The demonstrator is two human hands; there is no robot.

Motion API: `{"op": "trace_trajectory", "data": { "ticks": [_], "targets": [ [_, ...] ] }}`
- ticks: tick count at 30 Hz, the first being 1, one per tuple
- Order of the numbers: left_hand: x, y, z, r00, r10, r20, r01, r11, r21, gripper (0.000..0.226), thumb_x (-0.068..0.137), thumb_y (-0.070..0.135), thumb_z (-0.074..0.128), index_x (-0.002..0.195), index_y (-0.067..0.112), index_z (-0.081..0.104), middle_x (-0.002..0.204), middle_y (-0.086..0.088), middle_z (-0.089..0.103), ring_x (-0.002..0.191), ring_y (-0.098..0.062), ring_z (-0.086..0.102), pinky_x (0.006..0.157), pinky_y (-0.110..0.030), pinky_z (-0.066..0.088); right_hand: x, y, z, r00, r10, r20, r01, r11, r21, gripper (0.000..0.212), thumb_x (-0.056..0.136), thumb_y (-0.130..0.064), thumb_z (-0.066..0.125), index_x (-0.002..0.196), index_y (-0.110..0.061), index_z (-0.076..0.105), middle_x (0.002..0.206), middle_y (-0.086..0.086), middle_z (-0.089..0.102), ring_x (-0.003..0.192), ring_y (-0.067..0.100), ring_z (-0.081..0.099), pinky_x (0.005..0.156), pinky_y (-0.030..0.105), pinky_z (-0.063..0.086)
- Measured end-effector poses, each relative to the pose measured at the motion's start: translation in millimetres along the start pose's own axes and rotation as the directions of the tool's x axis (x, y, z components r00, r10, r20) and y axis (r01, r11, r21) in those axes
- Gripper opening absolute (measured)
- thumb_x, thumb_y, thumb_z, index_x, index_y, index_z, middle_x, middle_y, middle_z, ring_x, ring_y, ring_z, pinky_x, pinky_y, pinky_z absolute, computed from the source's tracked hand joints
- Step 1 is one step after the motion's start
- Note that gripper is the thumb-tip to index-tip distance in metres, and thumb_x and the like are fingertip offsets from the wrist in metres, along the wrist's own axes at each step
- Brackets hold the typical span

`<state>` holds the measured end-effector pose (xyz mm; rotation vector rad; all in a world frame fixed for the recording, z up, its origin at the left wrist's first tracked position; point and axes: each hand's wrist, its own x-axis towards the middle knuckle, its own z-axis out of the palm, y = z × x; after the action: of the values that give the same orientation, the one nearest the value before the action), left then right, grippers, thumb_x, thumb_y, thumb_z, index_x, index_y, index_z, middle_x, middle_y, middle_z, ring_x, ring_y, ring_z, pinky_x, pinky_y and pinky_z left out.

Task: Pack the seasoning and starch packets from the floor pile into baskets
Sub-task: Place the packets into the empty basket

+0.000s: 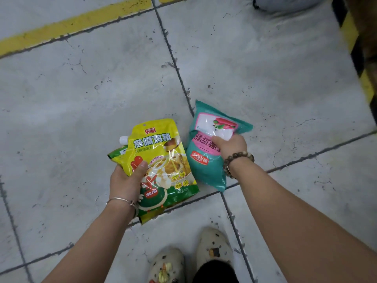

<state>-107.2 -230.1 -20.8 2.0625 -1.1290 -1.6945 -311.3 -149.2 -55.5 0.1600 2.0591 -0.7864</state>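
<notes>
My left hand (127, 181) grips a yellow and green seasoning pouch (163, 160) with a white spout at its upper left corner; the thumb lies across its front. A second green-edged pouch shows behind it at the left. My right hand (229, 146) holds a teal starch packet (206, 170) with a pink label, the fingers curled over its right edge. Both packets hang above the grey tiled floor (81, 94). No basket and no floor pile are in view.
A yellow line (71, 25) crosses the floor at the top left. A yellow and black striped edge (355, 43) runs down the right side. A grey object (285, 3) sits at the top edge. My two shoes (193, 260) stand at the bottom.
</notes>
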Motion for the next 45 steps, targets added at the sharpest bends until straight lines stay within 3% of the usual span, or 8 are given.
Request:
{"op": "trace_trajectory", "data": {
  "ticks": [4, 8, 15, 23, 32, 37, 43, 45],
  "targets": [
    [-35.6, 28.3, 1.5, 0.997, 0.042, 0.06, -0.045, 0.998, 0.039, 0.018, 0.089, 0.017, 0.062, 0.106, 0.019, 0.058, 0.087, -0.001, 0.066, 0.072, -0.018, 0.064, 0.061, -0.026, 0.047, -43.8, 18.2, -50.5, 0.995, 0.066, -0.08, -0.048, 0.974, 0.219, 0.019, 0.085, -0.023, 0.067, 0.096, -0.009, 0.061, 0.093, 0.006, 0.069, 0.085, 0.022, 0.066, 0.078, 0.038, 0.055],
    [-76.1, 57.7, 7.1, 0.986, 0.071, 0.15, -0.084, 0.993, 0.081, 0.015, 0.088, 0.018, 0.063, 0.101, 0.022, 0.058, 0.089, 0.0, 0.068, 0.073, -0.022, 0.066, 0.065, -0.03, 0.051, -97.8, 32.4, -101.7, 0.986, 0.038, -0.164, 0.015, 0.951, 0.31, 0.007, 0.085, -0.018, 0.067, 0.084, -0.017, 0.06, 0.088, 0.002, 0.068, 0.079, 0.016, 0.065, 0.068, 0.029, 0.053],
    [-164.9, 80.3, 39.3, 0.925, 0.153, 0.348, -0.222, 0.961, 0.168, 0.01, 0.087, 0.021, 0.064, 0.096, 0.025, 0.061, 0.086, 0.004, 0.07, 0.073, -0.019, 0.068, 0.064, -0.031, 0.052, -185.2, 66.8, -182.1, 0.929, 0.056, -0.365, 0.138, 0.864, 0.485, 0.014, 0.084, -0.01, 0.067, 0.077, -0.019, 0.059, 0.074, -0.009, 0.063, 0.066, 0.004, 0.061, 0.05, 0.016, 0.047],
    [-285.6, 44.9, 89.6, 0.819, 0.131, 0.558, -0.353, 0.883, 0.311, 0.018, 0.083, 0.026, 0.067, 0.1, 0.023, 0.063, 0.09, -0.006, 0.073, 0.078, -0.031, 0.07, 0.078, -0.048, 0.055, -271.9, 154.9, -284.6, 0.83, 0.189, -0.526, 0.184, 0.795, 0.577, 0.015, 0.084, -0.014, 0.067, 0.075, -0.022, 0.058, 0.085, 0.0, 0.067, 0.074, 0.015, 0.064, 0.058, 0.019, 0.052],
    [-448.6, -38.8, 149.1, 0.613, 0.014, 0.79, -0.466, 0.814, 0.347, 0.013, 0.082, 0.02, 0.065, 0.095, 0.021, 0.065, 0.084, -0.001, 0.075, 0.075, -0.027, 0.072, 0.073, -0.044, 0.055, -376.0, 298.6, -385.8, 0.674, 0.356, -0.647, 0.217, 0.741, 0.635, 0.006, 0.082, -0.013, 0.069, 0.081, -0.016, 0.065, 0.079, -0.004, 0.069, 0.065, 0.006, 0.062, 0.049, 0.014, 0.048],
    [-530.6, -85.8, 170.6, 0.502, -0.049, 0.864, -0.569, 0.733, 0.372, 0.02, 0.075, 0.027, 0.069, 0.095, 0.022, 0.067, 0.087, -0.001, 0.075, 0.084, -0.029, 0.071, 0.083, -0.049, 0.053, -436.3, 367.5, -425.6, 0.56, 0.416, -0.717, 0.287, 0.714, 0.639, 0.024, 0.081, -0.007, 0.07, 0.067, -0.019, 0.054, 0.067, -0.003, 0.062, 0.045, -0.008, 0.054, 0.046, 0.008, 0.041],
    [-615.1, -129.8, 181.4, 0.363, -0.118, 0.924, -0.686, 0.637, 0.351, 0.009, 0.081, 0.022, 0.066, 0.089, 0.026, 0.068, 0.082, 0.003, 0.075, 0.075, -0.023, 0.072, 0.077, -0.043, 0.054, -498.7, 427.5, -455.6, 0.498, 0.355, -0.791, 0.241, 0.82, 0.519, 0.021, 0.079, -0.017, 0.072, 0.068, -0.022, 0.056, 0.064, -0.013, 0.061, 0.061, 0.009, 0.059, 0.058, 0.017, 0.045],
    [-640.5, -138.2, 182.5, 0.339, -0.129, 0.932, -0.703, 0.624, 0.342, 0.011, 0.08, 0.022, 0.066, 0.091, 0.025, 0.067, 0.081, 0.003, 0.075, 0.072, -0.021, 0.072, 0.071, -0.039, 0.054, -519.9, 447.6, -463.1, 0.468, 0.392, -0.792, 0.269, 0.791, 0.55, 0.015, 0.078, -0.016, 0.072, 0.071, -0.022, 0.061, 0.059, -0.018, 0.065, 0.06, 0.0, 0.062, 0.059, 0.016, 0.048]
  ]
}}
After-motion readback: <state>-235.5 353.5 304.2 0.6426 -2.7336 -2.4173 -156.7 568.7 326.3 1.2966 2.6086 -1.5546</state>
